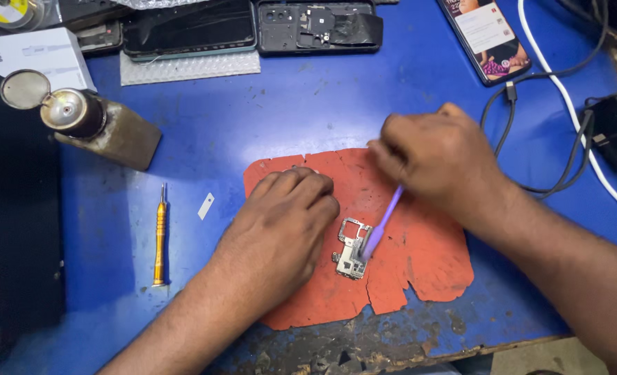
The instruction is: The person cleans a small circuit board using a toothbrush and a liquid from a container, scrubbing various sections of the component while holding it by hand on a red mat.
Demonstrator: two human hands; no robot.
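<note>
Pinched between the fingers of the right hand (439,161), a slim lavender brush (381,223) slants down and to the left, its blurred head touching a small phone circuit board (351,251). The left hand (285,221) lies knuckles-up just beside the board's left edge, fingers curled under; whether they press on the board or grip anything cannot be told.

The board is a silvery, irregular piece with a square open frame at its top and a cluster of tiny shielded parts below. It sits near the middle of a worn orange work mat (420,257), whose lower edge is torn and notched. The mat rests on a scuffed blue bench top (281,104), with the paint worn to bare patches along the near edge.

Left of the mat, well apart from the hands, lie an orange-handled screwdriver (160,236) and a small white strip (206,205). Farther up and left stands a brown bottle with a metal pump top (93,123) and open lid. Along the far edge are a dark phone screen (189,28) on bubble wrap and an opened phone back housing (318,26). A lit phone (484,38) lies at upper right, with black and white cables (572,132) trailing down the right side close behind the right wrist. Open blue surface shows between the mat and the far row.
</note>
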